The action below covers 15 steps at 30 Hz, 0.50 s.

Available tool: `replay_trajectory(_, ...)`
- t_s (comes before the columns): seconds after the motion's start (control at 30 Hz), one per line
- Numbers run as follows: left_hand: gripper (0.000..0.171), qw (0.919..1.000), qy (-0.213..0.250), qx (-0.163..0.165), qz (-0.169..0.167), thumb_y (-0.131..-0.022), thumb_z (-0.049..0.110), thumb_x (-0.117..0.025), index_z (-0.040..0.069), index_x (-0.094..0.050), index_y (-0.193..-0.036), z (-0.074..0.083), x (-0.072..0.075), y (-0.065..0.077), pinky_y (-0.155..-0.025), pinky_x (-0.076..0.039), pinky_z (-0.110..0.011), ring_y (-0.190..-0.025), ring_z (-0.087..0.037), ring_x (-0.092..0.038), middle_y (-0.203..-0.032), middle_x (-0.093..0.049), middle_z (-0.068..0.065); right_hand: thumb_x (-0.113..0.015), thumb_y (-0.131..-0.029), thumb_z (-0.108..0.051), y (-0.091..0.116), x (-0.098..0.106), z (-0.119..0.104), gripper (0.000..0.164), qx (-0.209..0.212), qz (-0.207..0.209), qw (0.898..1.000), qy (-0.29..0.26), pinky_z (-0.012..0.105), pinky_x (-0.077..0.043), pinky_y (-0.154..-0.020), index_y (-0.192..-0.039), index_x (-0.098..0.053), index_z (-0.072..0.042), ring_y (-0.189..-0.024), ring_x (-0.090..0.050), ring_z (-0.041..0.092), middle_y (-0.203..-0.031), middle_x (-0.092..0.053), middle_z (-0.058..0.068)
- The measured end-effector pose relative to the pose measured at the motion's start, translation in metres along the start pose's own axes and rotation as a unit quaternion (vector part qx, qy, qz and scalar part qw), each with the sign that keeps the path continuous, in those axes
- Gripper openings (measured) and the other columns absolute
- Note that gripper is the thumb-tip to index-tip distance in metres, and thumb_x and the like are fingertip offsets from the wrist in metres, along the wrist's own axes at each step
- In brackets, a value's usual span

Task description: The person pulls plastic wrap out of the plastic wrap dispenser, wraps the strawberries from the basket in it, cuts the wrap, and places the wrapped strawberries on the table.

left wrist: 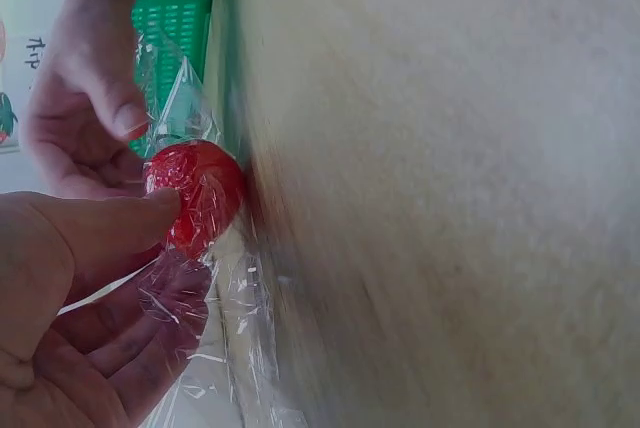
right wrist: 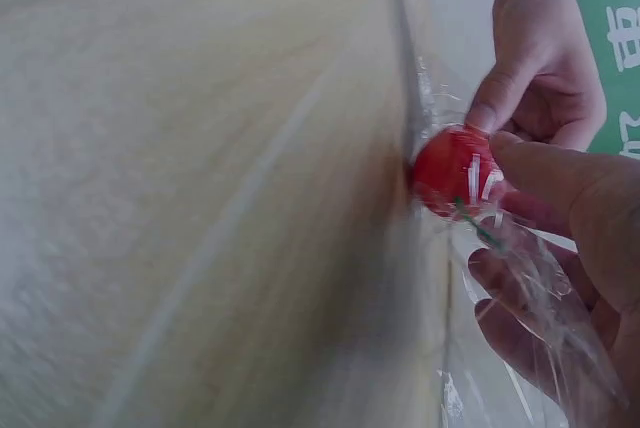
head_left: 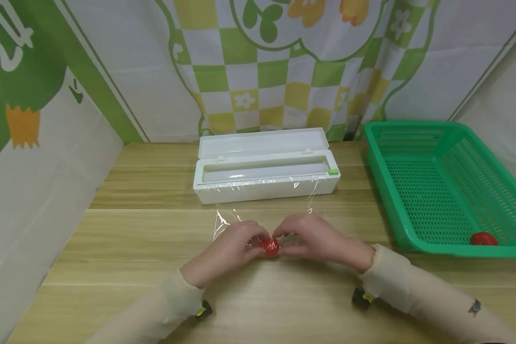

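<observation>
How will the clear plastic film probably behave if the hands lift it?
Probably floppy: the film creases around the round red item. It is likely light, being thin enough to see through. It may cling to itself where it bunches.

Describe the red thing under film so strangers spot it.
On the wood-grain table, find the open white box. Before it, under clear film, is a round red object. Unlike the red item in the green basket, it's between both hands.

The fruit glows red under clear film; white box, green basket, tan wood-grained desk, cream sleeves, curtain checked green, yellow, white.
</observation>
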<state>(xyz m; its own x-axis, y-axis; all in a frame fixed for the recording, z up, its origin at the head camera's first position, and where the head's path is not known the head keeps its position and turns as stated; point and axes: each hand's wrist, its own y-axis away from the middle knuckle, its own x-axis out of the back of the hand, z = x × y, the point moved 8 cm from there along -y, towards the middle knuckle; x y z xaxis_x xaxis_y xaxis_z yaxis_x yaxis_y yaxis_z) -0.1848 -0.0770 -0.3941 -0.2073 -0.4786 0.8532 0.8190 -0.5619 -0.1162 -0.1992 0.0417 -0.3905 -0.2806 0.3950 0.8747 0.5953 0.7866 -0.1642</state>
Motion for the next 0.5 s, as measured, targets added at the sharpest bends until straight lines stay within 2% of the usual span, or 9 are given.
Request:
replay_trajectory(0.33,0.012,0.9996,0.009,0.025,-0.01,-0.086,0.018,-0.076,0.017,-0.074,-0.098,-0.0057,0.0004,-0.0009,-0.084,-0.057,-0.029,-0.089,-0.009,-0.068,-0.093,-0.074,0.006,-0.079,-0.084,-0.031,-0.0025,-0.0083,0.0055,0.022,-0.01,0.019,0.999,-0.035,0.023,-0.057,-0.083,-0.104,-0.074,-0.022,-0.091,-0.067,0.002,-0.099,-0.074,-0.012)
replay_trajectory(0.5,0.011,0.9997,-0.003,0.022,0.005,-0.085,0.02,-0.077,0.018,-0.074,-0.096,-0.0053,0.0027,0.0016,-0.082,-0.056,-0.028,-0.088,-0.01,-0.068,-0.092,-0.073,0.007,-0.078,-0.085,-0.029,-0.0063,-0.01,0.0072,0.02,-0.016,0.014,0.998,-0.06,0.023,-0.057,-0.081,-0.103,-0.074,-0.022,-0.089,-0.067,0.003,-0.098,-0.074,-0.012)
